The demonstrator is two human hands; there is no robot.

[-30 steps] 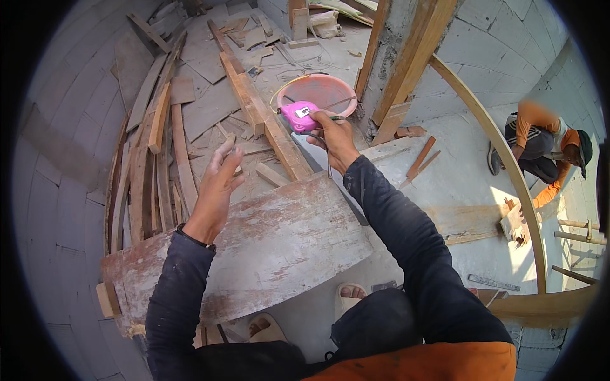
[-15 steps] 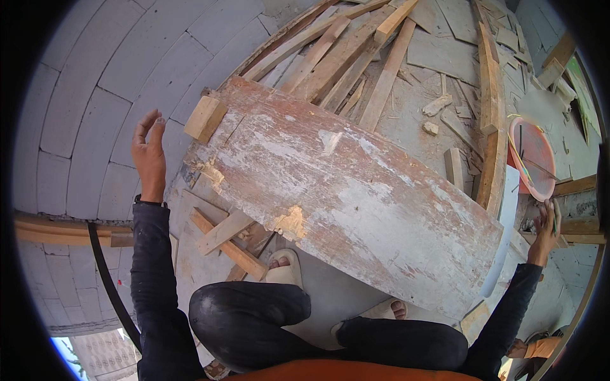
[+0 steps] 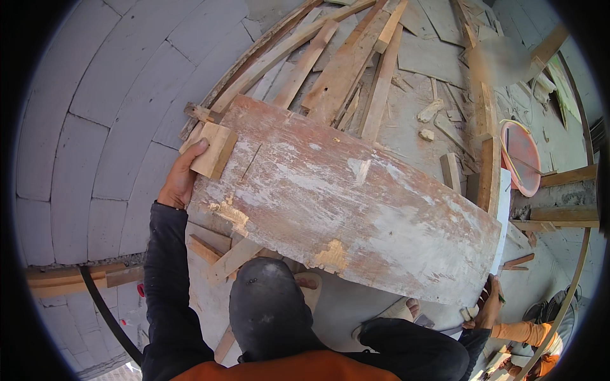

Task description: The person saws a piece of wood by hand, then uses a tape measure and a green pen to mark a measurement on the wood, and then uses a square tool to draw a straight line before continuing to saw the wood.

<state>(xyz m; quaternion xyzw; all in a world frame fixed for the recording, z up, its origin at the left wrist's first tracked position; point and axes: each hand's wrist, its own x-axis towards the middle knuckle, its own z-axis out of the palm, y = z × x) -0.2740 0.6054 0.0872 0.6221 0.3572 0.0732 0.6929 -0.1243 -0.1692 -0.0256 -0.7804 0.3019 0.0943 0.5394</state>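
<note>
A large worn board [image 3: 356, 209], reddish brown with whitish smears and chipped pale patches, lies at a slant in front of me. At its left end sits a short wooden block [image 3: 215, 150]. My left hand [image 3: 180, 170] is closed on this block, thumb on top, the other fingers mostly hidden beneath. My right hand [image 3: 489, 306] grips the board's near right corner, its fingers curled at the edge and partly in shadow. A thin green thing, perhaps a pencil, shows by those fingers. A white strip [image 3: 502, 206] runs along the board's right end.
Long timbers [image 3: 346, 70] and scraps litter the floor beyond the board. A pink basin [image 3: 521, 159] stands at the right. A grey block wall [image 3: 114, 127] rises on the left. Another person's orange sleeve [image 3: 524, 331] shows at lower right. My knee [image 3: 270, 305] is close under the near edge.
My left hand has come from the air beside the wall onto the wooden block. My right hand has moved down from near the basin to the board's near right corner. My left knee has risen.
</note>
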